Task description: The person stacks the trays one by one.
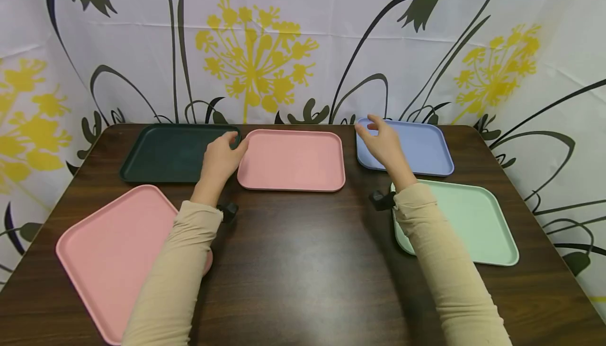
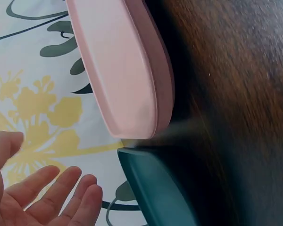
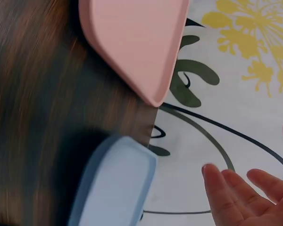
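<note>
In the head view, five trays lie on the dark worktop (image 1: 303, 272). The dark green tray (image 1: 163, 154) lies at its far left corner, the small pink tray (image 1: 293, 161) at the middle of the far edge, and the blue tray (image 1: 418, 146) near the far right corner. The mint tray (image 1: 473, 220) lies toward the right edge, just nearer than the blue one; the large pink tray (image 1: 123, 251) sits aslant along the left edge, partly hidden by a sleeve (image 1: 172, 272). The left hand (image 1: 220, 159) is over the right end of the dark green tray, its fingertips by the small pink tray's left side. The right hand (image 1: 382, 143) is over the left end of the blue tray. Both hands look empty.

In the left wrist view, thumb and fingers stand well parted, a wide grip with nothing in it, apart from both trays in sight. The two trays are close together at the far edge, so a careless sweep of the fingers could knock one into the other or nudge it over that edge.

In the right wrist view, the grip holds nothing; only a bit of thumb shows, set well away from the fingers. The blue tray's low rim leaves little to catch, so a hasty pinch could slip or tip it.
</note>
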Available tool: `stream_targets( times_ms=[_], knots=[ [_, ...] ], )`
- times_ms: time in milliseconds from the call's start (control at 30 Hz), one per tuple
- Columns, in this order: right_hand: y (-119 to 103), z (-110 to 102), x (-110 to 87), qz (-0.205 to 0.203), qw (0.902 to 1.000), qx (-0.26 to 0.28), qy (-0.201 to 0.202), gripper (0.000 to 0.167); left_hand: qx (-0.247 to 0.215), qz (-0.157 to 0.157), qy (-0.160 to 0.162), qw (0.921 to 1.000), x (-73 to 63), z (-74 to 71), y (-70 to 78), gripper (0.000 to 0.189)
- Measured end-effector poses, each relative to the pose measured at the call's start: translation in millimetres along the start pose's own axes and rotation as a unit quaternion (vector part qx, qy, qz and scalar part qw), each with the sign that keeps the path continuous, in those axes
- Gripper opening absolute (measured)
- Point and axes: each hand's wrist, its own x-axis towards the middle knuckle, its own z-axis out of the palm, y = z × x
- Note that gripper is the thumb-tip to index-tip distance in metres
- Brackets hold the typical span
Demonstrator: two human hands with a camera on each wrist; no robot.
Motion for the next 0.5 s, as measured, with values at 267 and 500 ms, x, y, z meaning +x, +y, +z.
stream_targets(
  times_ms=[267, 500],
  knots=[
    [3.5, 12.4, 2.9, 0.029, 0.9926, 0.112, -0.036, 0.055, -0.04, -0.014, -0.018, 0.9989, 1.5, 4.1, -4.0, 0.047],
    [3.8, 23.3, 1.5, 0.04, 0.9857, 0.158, -0.042, 0.05, -0.081, -0.025, -0.046, 0.9953, 0.5, 4.7, -2.7, 0.045]
  ],
)
